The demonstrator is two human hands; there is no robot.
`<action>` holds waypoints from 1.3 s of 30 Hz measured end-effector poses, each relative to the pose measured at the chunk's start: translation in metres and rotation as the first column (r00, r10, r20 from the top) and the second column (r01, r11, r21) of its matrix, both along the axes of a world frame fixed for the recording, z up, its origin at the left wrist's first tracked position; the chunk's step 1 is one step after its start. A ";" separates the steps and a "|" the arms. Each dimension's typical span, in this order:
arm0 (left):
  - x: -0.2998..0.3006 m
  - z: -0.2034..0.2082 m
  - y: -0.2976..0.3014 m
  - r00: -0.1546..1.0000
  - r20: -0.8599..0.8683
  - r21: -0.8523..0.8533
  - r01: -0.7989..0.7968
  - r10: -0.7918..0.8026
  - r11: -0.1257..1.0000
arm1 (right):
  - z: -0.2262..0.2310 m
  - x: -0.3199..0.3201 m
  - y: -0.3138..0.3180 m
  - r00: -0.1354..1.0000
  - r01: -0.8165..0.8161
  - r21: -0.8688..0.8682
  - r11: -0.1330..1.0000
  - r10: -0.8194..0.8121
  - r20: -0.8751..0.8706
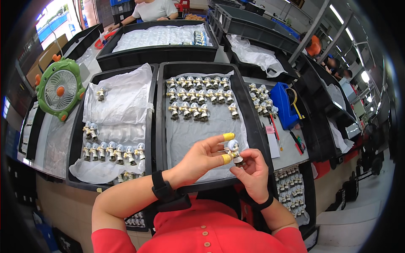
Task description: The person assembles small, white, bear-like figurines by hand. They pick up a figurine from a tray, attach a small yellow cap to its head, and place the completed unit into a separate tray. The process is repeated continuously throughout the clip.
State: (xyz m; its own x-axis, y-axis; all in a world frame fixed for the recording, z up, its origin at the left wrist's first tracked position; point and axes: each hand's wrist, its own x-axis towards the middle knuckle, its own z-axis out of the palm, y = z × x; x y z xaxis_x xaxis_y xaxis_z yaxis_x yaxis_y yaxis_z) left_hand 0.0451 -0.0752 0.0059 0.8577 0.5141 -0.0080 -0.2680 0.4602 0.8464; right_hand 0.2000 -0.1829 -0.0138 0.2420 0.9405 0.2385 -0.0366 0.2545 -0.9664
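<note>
— Figurine [235, 150] where, exactly?
— Held up between both hands, over the near right corner of the middle tray [249, 111].
— And the grip?
— Right hand [253, 169]: thumb and fingers pinching the lower body. Left hand [201, 158]: yellow-wrapped thumb and forefinger parted, tips beside the head and flank. Touching there or just short, impossible to tell.
— Long axis?
— Head toward the far edge, base toward the near edge, leaning slightly left; roughly in line with the right edge.
— Nearer hand?
— Right, at the base.
— And the gap in the third row [194, 111]?
— Toward the far edge, a little left, just inside the end piece [233, 111] by the right edge.
</note>
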 end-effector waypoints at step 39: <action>-0.001 -0.002 0.000 1.000 0.012 -0.007 -0.003 0.003 1.000 | -0.002 -0.005 0.002 0.993 0.068 0.031 0.997 -0.071 0.094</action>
